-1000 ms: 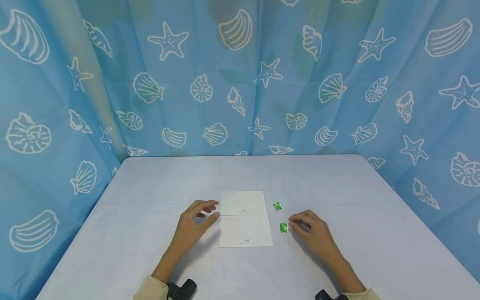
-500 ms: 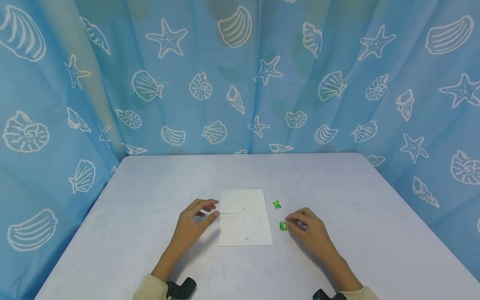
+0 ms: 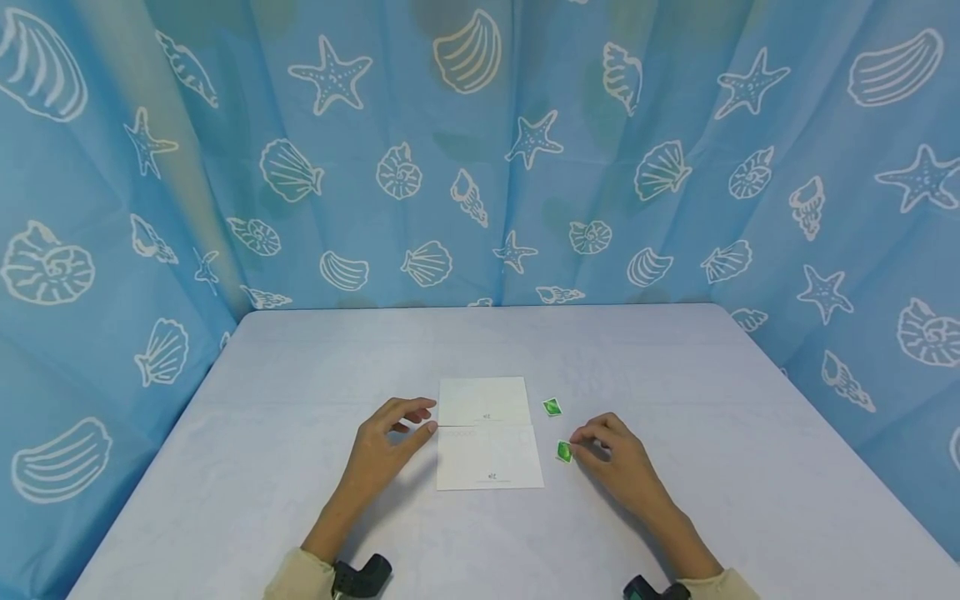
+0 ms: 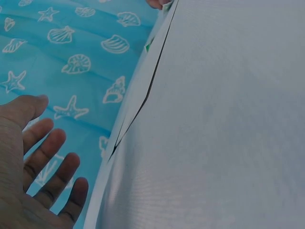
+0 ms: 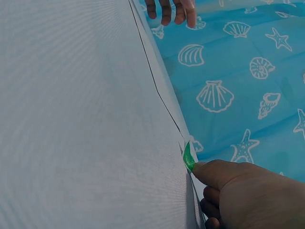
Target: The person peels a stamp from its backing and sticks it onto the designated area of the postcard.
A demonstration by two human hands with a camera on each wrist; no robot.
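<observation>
Two white postcards lie one above the other on the table in the head view, the far postcard [image 3: 483, 400] and the near postcard [image 3: 487, 462], each with small faint print. My left hand [image 3: 386, 437] hovers at their left edge with relaxed, spread fingers and holds nothing. To the right of the cards, my right hand [image 3: 618, 458] pinches a small green stamp [image 3: 564, 451] by its right side. The right wrist view shows this stamp [image 5: 188, 156] bent up at the thumb tip. Another green stamp [image 3: 552, 407] lies flat farther back.
A white cloth covers the table [image 3: 300, 358]. Behind and along both sides hangs a blue curtain [image 3: 465, 142] with white shells and starfish. Dark wrist devices sit at both cuffs, the left device [image 3: 363, 577] and the right device [image 3: 654, 588].
My right hand has moved slightly left onto the nearer stamp and now pinches it; the stamp has tilted. The left hand stays in place. The head view has shifted slightly.
</observation>
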